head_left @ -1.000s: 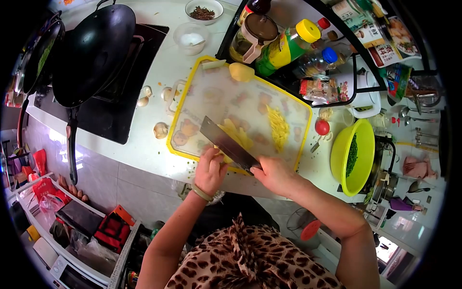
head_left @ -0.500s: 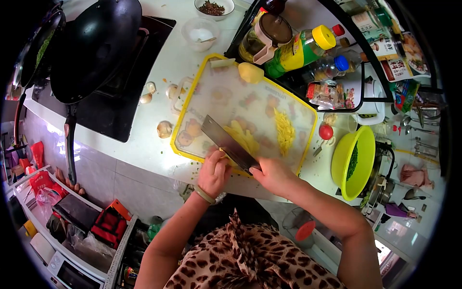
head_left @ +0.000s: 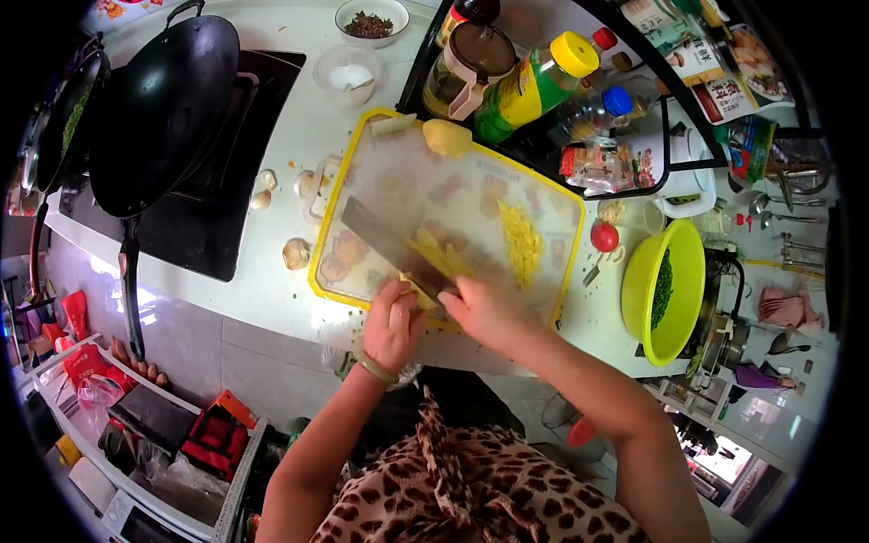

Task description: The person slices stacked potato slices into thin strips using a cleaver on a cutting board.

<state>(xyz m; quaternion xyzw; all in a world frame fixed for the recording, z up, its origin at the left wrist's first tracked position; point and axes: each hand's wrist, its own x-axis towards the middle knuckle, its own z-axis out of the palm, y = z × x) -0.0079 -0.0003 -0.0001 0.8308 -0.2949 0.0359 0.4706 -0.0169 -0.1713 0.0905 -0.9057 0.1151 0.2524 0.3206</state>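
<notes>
My right hand (head_left: 489, 315) grips a cleaver (head_left: 387, 239), its broad blade pointing up and left over the board. Against the blade's near side, my left hand (head_left: 393, 324) presses a piece of peeled potato (head_left: 418, 291) with bent fingers. Just beyond the blade lie flat potato slices (head_left: 442, 257), partly covered by it. To the right rests a pile of thin potato shreds (head_left: 520, 244). A peeled potato (head_left: 446, 138) and a pale cut piece (head_left: 392, 125) sit at the far edge of the yellow-rimmed cutting board (head_left: 348, 181).
A black wok (head_left: 163, 109) stands on the cooktop at left. Garlic (head_left: 296, 253) lies beside the board. Behind it is a rack with an oil bottle (head_left: 534, 90). At right are a small knife (head_left: 592, 271), a red-topped item (head_left: 604, 237) and a yellow-green basin (head_left: 634, 299) holding chopped greens.
The view has shifted slightly, so the counter items sit further left. The cleaver has moved a little relative to the slices, and the potato piece under my left hand now shows more.
</notes>
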